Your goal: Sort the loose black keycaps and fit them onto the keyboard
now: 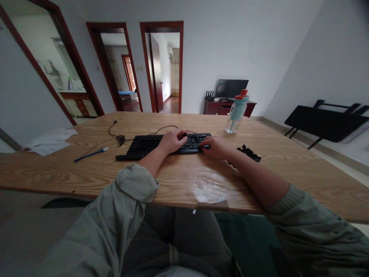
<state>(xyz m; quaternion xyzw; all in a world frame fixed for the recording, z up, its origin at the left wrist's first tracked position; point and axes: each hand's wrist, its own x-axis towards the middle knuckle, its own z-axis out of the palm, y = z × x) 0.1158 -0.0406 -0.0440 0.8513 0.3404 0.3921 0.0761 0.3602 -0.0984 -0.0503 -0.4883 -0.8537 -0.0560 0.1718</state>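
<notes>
Handling kbd (192, 142) w/ unreadable keys (145, 143)

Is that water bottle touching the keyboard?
Apart. The head view shows a strip of bare tabletop between the bottle and the keyboard.

on the counter (173, 184), the keyboard (192, 143) lies centrally; its cable (120, 139), a brush (90, 154) and, farthest out, paper (52, 142) lie left. right are a heap of small parts (249, 153) and, behind it, a bottle (238, 110).

Left grip (172, 141), right grip (216, 147) at keyboard (144, 144)
</notes>
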